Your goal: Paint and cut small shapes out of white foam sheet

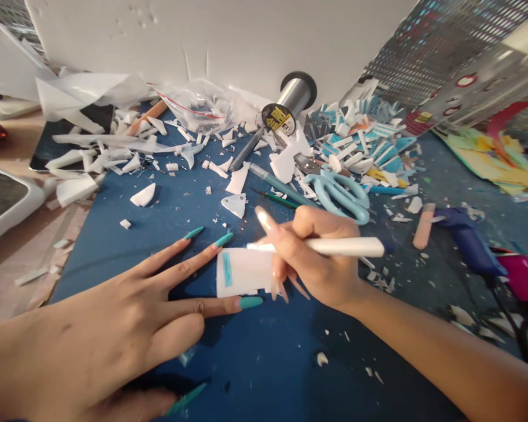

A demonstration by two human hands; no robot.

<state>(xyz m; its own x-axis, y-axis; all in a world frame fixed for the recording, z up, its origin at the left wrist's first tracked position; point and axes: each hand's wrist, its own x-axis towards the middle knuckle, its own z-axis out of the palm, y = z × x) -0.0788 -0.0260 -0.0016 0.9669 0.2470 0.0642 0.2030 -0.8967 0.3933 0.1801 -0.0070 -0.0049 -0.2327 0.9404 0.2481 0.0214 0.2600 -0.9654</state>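
My left hand (136, 322) lies flat on the blue mat with its fingers spread. Two of its fingertips rest along the left side and lower edge of a small white rectangular piece (249, 275), which bears a light blue strip (227, 269) near its left end. In my right hand (317, 258) is a white pen (347, 246), gripped between thumb and fingers. The pen's tip sits at the upper edge of the white piece. My right fingers cover the piece's right end.
Beyond my hands lie light blue scissors (341, 190), a wire spool (297, 97), a clear plastic bag (198, 108) and many white scraps (145, 195). On the right are a blue glue gun (473, 240) and a peach-coloured strip (423, 225). A white board (224, 35) stands behind.
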